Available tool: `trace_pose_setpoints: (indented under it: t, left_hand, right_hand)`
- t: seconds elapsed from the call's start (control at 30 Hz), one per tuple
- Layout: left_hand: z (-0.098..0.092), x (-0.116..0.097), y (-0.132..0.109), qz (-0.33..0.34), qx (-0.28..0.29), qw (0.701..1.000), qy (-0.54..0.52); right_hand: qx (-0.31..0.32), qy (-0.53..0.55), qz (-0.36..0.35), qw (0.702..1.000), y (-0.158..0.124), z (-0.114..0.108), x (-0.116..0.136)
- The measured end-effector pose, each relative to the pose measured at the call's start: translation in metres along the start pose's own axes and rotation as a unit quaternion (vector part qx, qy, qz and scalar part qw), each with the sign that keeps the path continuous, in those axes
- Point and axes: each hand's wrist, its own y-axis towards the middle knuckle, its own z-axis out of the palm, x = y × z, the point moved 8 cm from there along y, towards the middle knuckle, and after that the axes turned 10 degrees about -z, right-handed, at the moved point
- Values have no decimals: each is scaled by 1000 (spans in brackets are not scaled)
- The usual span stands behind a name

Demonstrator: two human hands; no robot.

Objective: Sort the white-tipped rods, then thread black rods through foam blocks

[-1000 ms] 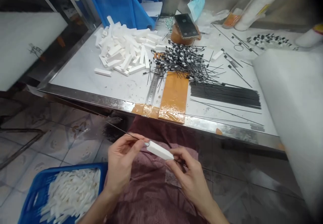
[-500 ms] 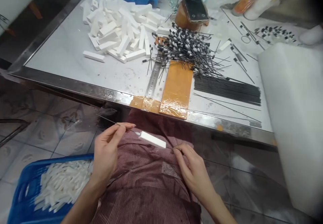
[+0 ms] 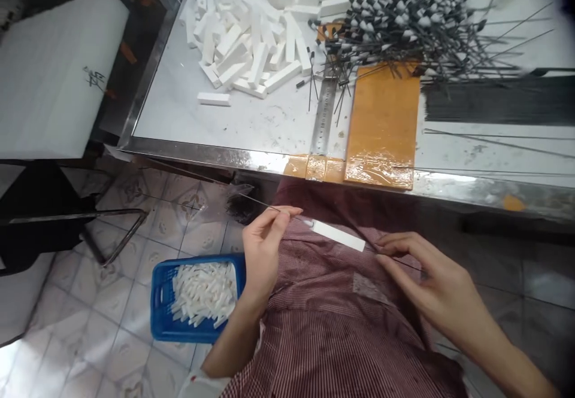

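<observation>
Over my lap, a small white rectangular block (image 3: pixel 339 236) hangs between my two hands, with a pale tip at its left end. My left hand (image 3: pixel 264 245) is closed in a pinch on a thin dark rod (image 3: pixel 256 199), which runs from the upper left toward that tip. Just beyond the block's right end, the thumb and fingers of my right hand (image 3: pixel 431 278) close on a thin dark rod too, part of which shows below the fingers. Whether one rod passes through the block I cannot tell.
On the table lie a heap of white blocks (image 3: pixel 233 45), a pile of black-and-white-tipped rods (image 3: pixel 404 21), a steel ruler (image 3: pixel 324 108), an orange-brown board (image 3: pixel 381 128) and bundled dark rods (image 3: pixel 494 102). A blue basket (image 3: pixel 162 326) of small white pieces stands on the floor, left.
The view has swung, so the table and basket appear farther right in the picture. Both hands keep their pinches beside the white block; my right fingers look slightly more spread.
</observation>
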Motion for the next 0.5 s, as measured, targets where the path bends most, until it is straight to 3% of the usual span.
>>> trace_pose_setpoints:
  t: [0.3, 0.4, 0.5]
  left_hand:
    - [4, 2, 0, -17, 3, 1000, 2]
    - [1, 1, 0, -13, -10, 1000, -13]
    - [-9, 0, 1, -8, -37, 999, -28]
  right_hand:
    - [11, 1, 20, 1000, 2, -2, -1]
    - [32, -14, 87, 996, -11, -9, -25]
    - [77, -27, 189, 979, -43, -17, -70]
